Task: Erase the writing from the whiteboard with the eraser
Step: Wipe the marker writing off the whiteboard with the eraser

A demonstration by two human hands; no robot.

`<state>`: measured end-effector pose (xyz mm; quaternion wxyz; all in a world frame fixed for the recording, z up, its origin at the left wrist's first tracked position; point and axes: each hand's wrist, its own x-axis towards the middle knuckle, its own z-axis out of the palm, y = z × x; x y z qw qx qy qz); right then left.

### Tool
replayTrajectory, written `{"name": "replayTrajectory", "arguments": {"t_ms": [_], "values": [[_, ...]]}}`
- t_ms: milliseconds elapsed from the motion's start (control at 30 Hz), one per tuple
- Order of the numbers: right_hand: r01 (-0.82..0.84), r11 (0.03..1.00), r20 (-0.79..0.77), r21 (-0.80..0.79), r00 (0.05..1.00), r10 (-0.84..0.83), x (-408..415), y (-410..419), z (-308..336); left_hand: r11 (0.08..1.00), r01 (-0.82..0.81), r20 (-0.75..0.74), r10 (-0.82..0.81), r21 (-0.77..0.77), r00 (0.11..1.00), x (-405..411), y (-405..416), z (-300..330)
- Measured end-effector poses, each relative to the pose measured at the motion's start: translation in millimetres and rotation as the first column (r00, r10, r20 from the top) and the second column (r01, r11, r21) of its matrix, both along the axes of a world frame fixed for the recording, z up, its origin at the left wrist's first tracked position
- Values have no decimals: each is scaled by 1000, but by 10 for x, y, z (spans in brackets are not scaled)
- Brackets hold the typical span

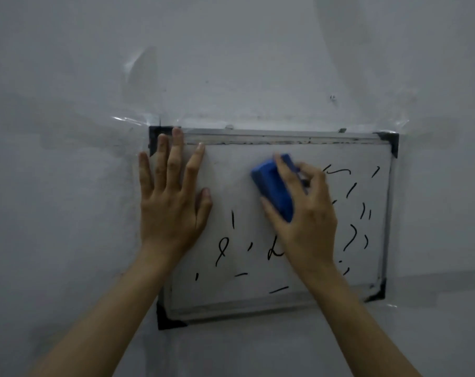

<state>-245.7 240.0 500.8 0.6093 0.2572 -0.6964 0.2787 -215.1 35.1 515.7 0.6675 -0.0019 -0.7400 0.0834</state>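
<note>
1. The board (230,303) sits centre frame, taped to the wall (67,77). The left hand (171,202) lies flat and spread over its upper-left corner, holding nothing, probably to steady it.
2. The right hand (307,213) grips the eraser (271,183) at upper centre, pressed on the board.
3. Marks (353,235) remain right and below.

The right hand (307,213) covers the back half of the blue eraser (274,186) and part of the whiteboard (230,170), so any black marks (274,253) beneath palm and wrist cannot be read. The left hand (171,202) hides the board's left edge and part of its top-left corner. Both forearms run out past the bottom edge, and the eraser's outline is smeared by blur.
</note>
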Motion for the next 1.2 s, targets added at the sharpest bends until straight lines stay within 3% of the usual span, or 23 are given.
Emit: {"name": "replayTrajectory", "arguments": {"t_ms": [167, 333, 500, 533, 667, 700, 900, 1033, 1200], "values": [[-36, 976, 27, -213, 999, 43, -83, 113, 196, 1000, 7, -10, -7, 3, 1000, 6, 9, 12], [10, 992, -51, 124, 999, -3, -44, 86, -143, 1000, 10, -16, -10, 2, 1000, -11, -3, 13], [-53, 984, 56, -171, 996, 63, -86, 170, 81, 1000, 17, -28, -17, 3, 999, -8, 17, 3], [-32, 988, 42, -150, 998, 39, -55, 112, 49, 1000, 19, -27, -19, 3, 999, -8, 18, 2], [31, 979, -75, 199, 997, -16, 15, 41, -86, 1000, 18, -21, -18, 9, 1000, -6, 7, 4], [17, 978, -59, 208, 998, -5, 7, 77, -26, 1000, 15, -17, -15, 12, 1000, -4, 8, 5], [-26, 998, 4, -63, 1000, 26, -43, 146, 295, 1000, 3, -3, -3, 10, 1000, 17, 24, 5], [-4, 1000, 0, 28, 1000, 4, 19, 46, -79, 1000, -1, 7, 1, 3, 1000, 34, 14, 17], [-33, 999, -2, -11, 999, 33, -73, 173, 231, 1000, -12, 10, 12, -1, 1000, 10, 19, 4]]}}
